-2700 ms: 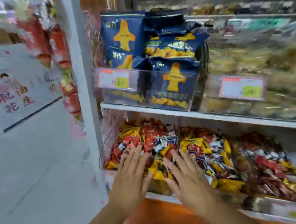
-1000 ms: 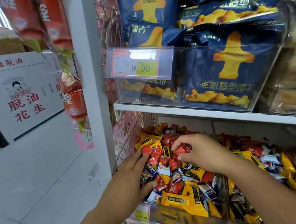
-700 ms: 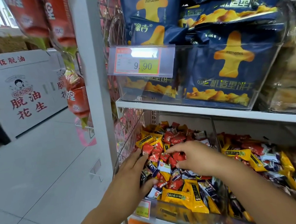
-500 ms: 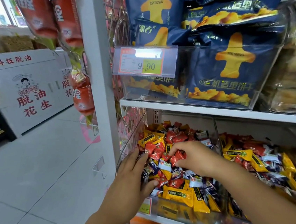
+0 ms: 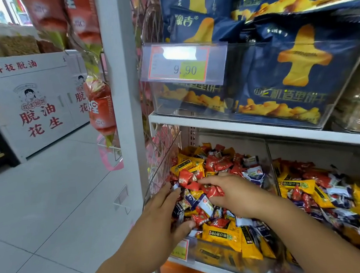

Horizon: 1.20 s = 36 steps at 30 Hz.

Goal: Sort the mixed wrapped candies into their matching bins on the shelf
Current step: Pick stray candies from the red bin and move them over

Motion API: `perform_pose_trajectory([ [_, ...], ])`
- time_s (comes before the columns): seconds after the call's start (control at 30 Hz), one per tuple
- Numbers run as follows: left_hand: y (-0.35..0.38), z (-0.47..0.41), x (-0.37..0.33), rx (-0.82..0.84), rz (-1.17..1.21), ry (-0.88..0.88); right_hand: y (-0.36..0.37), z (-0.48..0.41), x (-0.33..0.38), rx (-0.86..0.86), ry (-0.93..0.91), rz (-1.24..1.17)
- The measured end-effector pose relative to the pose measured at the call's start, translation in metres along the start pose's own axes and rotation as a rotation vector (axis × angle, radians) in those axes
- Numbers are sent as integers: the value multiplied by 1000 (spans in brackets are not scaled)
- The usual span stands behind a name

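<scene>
1. Carrying two tiers: white shelf point(image 5: 240, 127) is holding a clear tub of blue biscuit bags point(image 5: 297, 75) above and open candy bins below, at reach height for picking.
2. Sitting on the lower tier, left clear bin point(image 5: 162, 169) is holding the mixed wrapped candies point(image 5: 217, 163), with red, yellow and blue-white heaped together. The neighbouring bin point(image 5: 292, 153) on its right is looking equally mixed.
3. Lying flat and spread on the pile's front-left corner, left hand point(image 5: 161, 218) is gripping nothing. It is likely damming the heap so nothing is spilling over the low front lip.
4. Curling its fingers over red candies point(image 5: 211, 190) mid-pile, right hand point(image 5: 232, 195) is apparently gathering them into a grasp for one colour group. Sorting is looking barely started.
</scene>
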<state>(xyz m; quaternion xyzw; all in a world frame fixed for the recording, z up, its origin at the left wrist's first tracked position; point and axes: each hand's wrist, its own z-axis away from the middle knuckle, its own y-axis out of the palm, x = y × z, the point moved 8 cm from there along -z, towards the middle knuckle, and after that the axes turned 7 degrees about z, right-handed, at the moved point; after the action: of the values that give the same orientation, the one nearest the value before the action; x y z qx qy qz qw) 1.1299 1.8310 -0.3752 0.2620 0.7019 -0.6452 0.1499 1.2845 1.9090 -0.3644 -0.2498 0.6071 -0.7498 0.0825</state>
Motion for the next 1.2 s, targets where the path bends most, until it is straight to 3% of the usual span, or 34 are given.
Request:
perform_pose_trajectory([
  [0.33,-9,-10,-5,-131,129,28,-29,9,4,-156,25,11],
  [0.6,-14,-51,-20,-286,-32,-21,-40,27,-5,-218,58,87],
  [0.8,-4,-82,-23,-178,-22,-38,-44,35,-16,-215,76,57],
  [0.97,0,-93,-15,-88,181,-51,-41,30,-18,-216,63,35],
  [1.2,-3,-82,-25,-109,33,71,-34,28,-17,-182,53,50],
])
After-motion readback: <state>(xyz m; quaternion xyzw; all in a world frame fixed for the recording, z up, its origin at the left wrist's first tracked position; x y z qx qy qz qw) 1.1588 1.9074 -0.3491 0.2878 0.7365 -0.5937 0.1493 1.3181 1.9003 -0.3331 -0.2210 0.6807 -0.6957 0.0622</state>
